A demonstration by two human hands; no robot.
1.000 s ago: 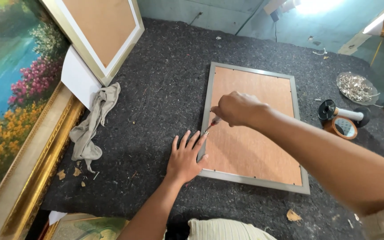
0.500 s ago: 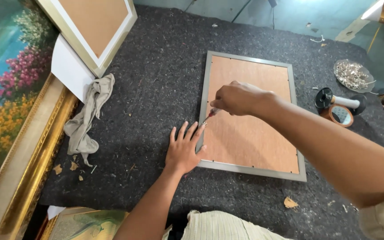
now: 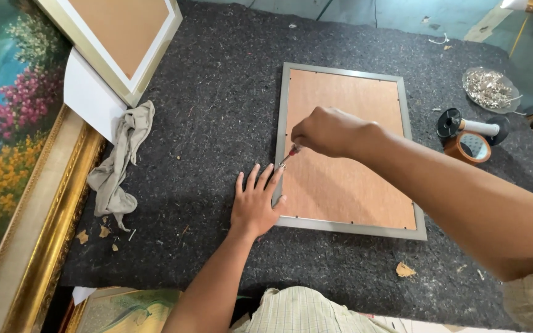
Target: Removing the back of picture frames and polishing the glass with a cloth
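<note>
The left hand (image 3: 255, 203) lies flat and spread on the grey felt worktop (image 3: 217, 111), its fingertips pressing the left rail of the silver picture frame (image 3: 282, 123), which lies face down just beyond the wrist. The right hand (image 3: 328, 131) is closed around a small red-handled tool (image 3: 290, 153), whose tip meets the frame's inner edge beside the brown backing board (image 3: 347, 166), just ahead of the left fingertips. Working well here probably means keeping the tool low, pushing away from the bracing fingers, and holding the rail steady.
</note>
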